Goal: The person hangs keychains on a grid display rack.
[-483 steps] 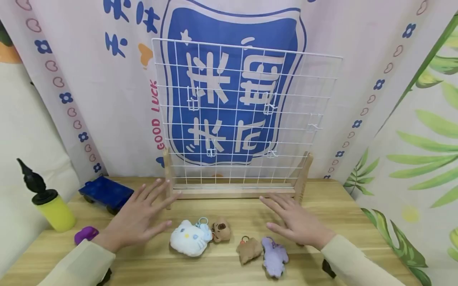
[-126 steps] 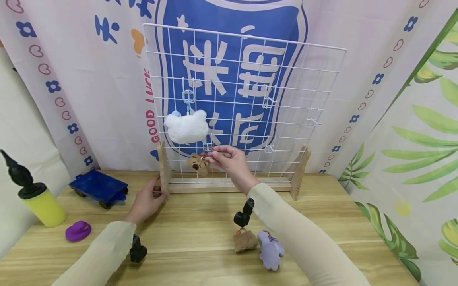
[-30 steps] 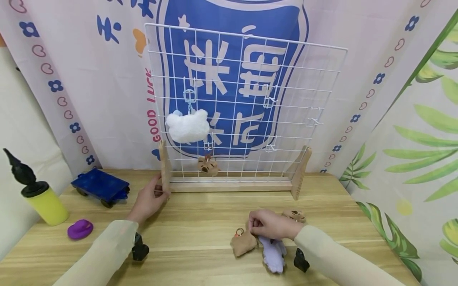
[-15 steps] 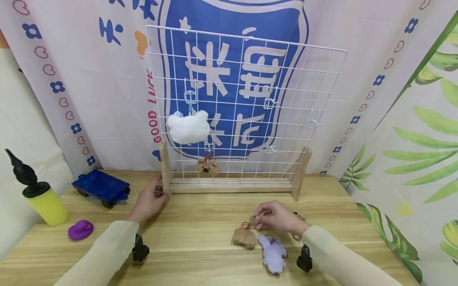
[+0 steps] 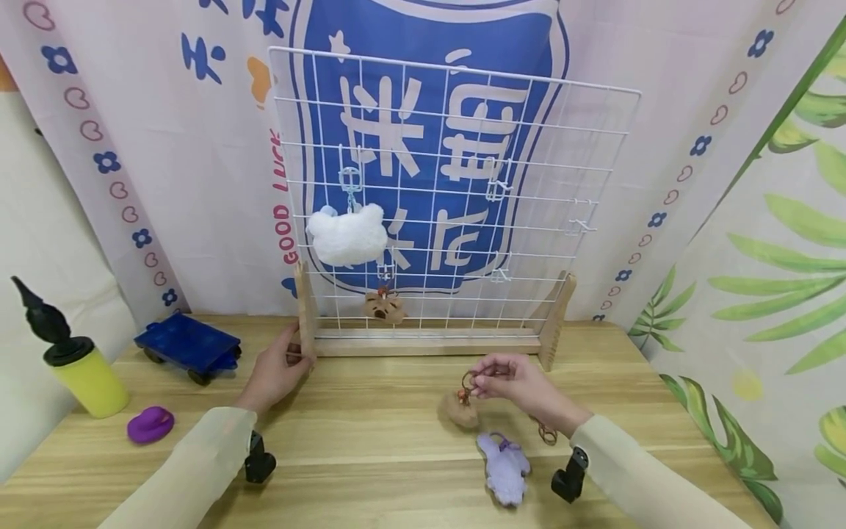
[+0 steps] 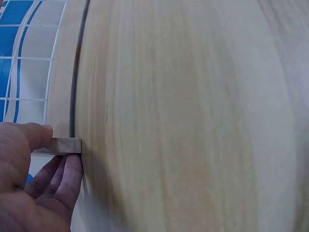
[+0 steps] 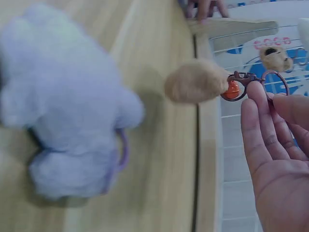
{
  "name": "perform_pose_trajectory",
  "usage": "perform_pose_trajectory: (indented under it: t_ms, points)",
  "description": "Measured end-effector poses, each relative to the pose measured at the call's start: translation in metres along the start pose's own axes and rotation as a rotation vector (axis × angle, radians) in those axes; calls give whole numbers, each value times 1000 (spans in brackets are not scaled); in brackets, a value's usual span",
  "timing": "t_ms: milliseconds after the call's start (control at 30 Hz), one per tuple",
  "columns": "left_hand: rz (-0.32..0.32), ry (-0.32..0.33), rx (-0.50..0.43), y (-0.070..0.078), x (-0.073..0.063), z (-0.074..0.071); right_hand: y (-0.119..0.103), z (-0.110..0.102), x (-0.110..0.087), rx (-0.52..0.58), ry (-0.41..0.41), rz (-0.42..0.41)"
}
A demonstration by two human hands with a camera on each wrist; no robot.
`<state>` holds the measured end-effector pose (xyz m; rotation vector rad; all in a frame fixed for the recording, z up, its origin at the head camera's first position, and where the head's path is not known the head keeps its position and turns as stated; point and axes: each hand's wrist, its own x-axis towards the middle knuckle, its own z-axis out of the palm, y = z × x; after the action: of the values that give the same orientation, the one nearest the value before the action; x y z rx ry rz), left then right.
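Right hand [image 5: 514, 382] pinches the brown plush keychain [image 7: 195, 82] by its ring, best at the edge. Left hand [image 5: 272, 373] grips the wooden upright [image 5: 306, 312].

table [image 5: 370, 455] | atop: rack [image 5: 426, 347] | cart [image 5: 188, 343] | pump [image 5: 89, 382] | purple object [image 5: 150, 425] | lilac plush [image 5: 505, 472] | keyring [image 5: 547, 434]

Behind the back edge of the wood-grained desk [image 5: 370, 470] hangs a whitish curtain [image 5: 231, 147], lightly creased, with a big blue panel [image 5: 396, 37] of white characters and reddish "GOOD LUCK" lettering [image 5: 289, 242] beside it. 2 strips of hearts and blue flowers [image 5: 107, 162] run down towards the desk's back corners. Past its right edge I see white cloth with green leaves [image 5: 793, 257]; past its left, a cream surface [image 5: 40, 184]. The light is soft.
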<state>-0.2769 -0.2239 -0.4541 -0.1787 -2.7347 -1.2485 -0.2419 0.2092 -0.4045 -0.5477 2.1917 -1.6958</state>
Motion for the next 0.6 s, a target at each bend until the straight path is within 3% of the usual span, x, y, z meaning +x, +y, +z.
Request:
perform_pose_trajectory:
  t_ms: [367,600]
  points:
    - [-9,8,2,-1,-1,-1,-62,-12,7,26,158,-146]
    - [-16,-4,3,-1,2,1,-104,-29,5,23,216,-237]
